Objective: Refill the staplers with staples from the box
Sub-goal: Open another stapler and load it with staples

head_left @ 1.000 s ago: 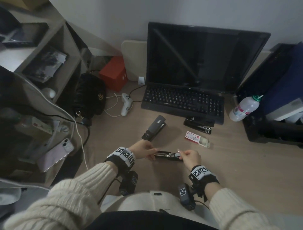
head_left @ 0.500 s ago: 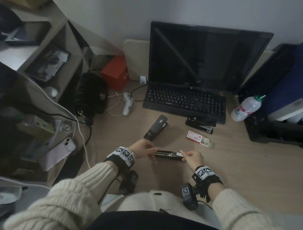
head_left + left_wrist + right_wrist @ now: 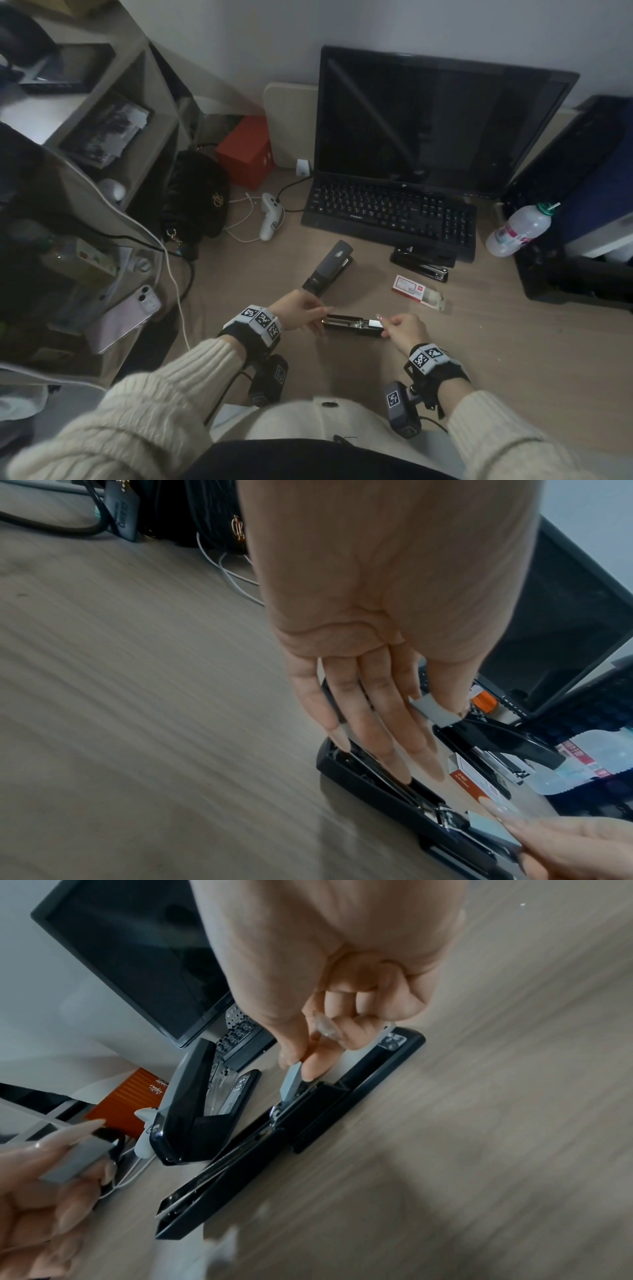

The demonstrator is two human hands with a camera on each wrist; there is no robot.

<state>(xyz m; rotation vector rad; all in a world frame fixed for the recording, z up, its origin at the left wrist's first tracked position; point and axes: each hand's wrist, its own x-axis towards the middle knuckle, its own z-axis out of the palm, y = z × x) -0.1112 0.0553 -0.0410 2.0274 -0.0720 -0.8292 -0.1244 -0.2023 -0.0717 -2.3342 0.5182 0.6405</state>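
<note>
A black stapler (image 3: 346,323) lies opened flat on the desk between my hands, its staple channel (image 3: 240,1153) exposed. My left hand (image 3: 306,313) rests straight fingers on the channel's left end (image 3: 363,764) while thumb and forefinger pinch a grey staple strip (image 3: 436,711). My right hand (image 3: 399,327) pinches a second staple strip (image 3: 291,1081) and holds it tilted at the channel's right end. The red-and-white staple box (image 3: 411,291) lies open behind the right hand. A grey stapler (image 3: 330,265) and another black stapler (image 3: 423,267) lie further back.
A keyboard (image 3: 390,214) and dark monitor (image 3: 442,123) stand behind the staplers. A white bottle (image 3: 520,229) lies at the right by dark boxes. A black bag (image 3: 197,195), white controller (image 3: 270,216), cables and a red box (image 3: 245,150) sit at the left by shelves.
Both hands stay at the open stapler with their staple strips; only the head view has shifted slightly.
</note>
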